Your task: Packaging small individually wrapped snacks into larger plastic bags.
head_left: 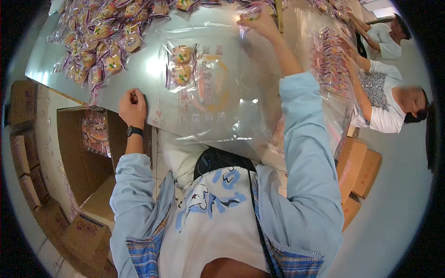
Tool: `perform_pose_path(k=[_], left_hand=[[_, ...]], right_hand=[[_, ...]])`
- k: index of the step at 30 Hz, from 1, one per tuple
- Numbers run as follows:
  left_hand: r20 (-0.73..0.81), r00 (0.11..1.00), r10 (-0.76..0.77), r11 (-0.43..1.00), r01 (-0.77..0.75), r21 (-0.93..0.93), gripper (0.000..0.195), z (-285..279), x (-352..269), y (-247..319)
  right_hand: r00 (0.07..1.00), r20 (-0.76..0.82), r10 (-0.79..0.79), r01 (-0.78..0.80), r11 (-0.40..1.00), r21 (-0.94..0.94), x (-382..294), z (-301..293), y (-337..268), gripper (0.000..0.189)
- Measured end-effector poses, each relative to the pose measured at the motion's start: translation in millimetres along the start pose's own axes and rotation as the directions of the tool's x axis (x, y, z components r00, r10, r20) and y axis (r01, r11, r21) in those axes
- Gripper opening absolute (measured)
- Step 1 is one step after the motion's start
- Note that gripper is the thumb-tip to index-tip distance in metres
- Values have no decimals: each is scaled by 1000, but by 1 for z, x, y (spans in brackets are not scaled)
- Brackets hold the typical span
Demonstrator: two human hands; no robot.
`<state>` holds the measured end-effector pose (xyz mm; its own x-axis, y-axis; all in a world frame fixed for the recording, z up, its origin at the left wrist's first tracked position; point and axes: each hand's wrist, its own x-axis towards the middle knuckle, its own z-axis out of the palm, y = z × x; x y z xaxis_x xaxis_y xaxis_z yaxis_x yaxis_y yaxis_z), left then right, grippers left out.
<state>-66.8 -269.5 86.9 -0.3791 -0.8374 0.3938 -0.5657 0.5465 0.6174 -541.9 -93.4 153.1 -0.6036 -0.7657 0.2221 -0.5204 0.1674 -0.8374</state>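
Note:
My right hand (261, 25) reaches to the far side of the table and grips a wrapped pastry (251, 14) in clear film with purple edges. Loosely curled, my left hand (133, 107) rests at the near edge of the metal table (147, 81); nothing shows in its fingers. Between my hands lies a large clear plastic bag (240, 114) with printed writing, its near end over the table edge. Two wrapped pastries (182, 65) sit one behind the other at the bag's left part; whether inside or on top I cannot tell.
A heap of wrapped pastries (100, 38) covers the far left of the table. Below the left edge, an open cardboard box (78, 156) holds a packed bag (95, 133). To the right, packed pastries (328, 64) lie by two people (379, 81). More cartons (365, 170) stand on the floor.

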Motion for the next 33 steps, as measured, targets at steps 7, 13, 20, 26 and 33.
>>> perform_pose_path(k=[7,13,20,26,33], left_hand=[[48,996,-72,988,78,-134,21,-11,4,-5],[143,908,394,864,-312,-395,41,-42,-100,140],[625,640,447,820,-572,0,46,-56,-154,96],[269,882,386,884,-438,166,42,-90,-143,93],[146,937,317,927,-339,161,55,-25,-222,224]], right_hand=[[881,-456,128,-91,991,103,-102,-90,-90,70],[865,-492,102,105,921,375,-259,-164,-97,68],[927,-275,254,-346,862,-371,-373,-106,-90,37],[969,-245,24,-173,776,-606,-388,-101,-92,31],[952,305,23,128,876,-465,-370,-26,-122,35]])
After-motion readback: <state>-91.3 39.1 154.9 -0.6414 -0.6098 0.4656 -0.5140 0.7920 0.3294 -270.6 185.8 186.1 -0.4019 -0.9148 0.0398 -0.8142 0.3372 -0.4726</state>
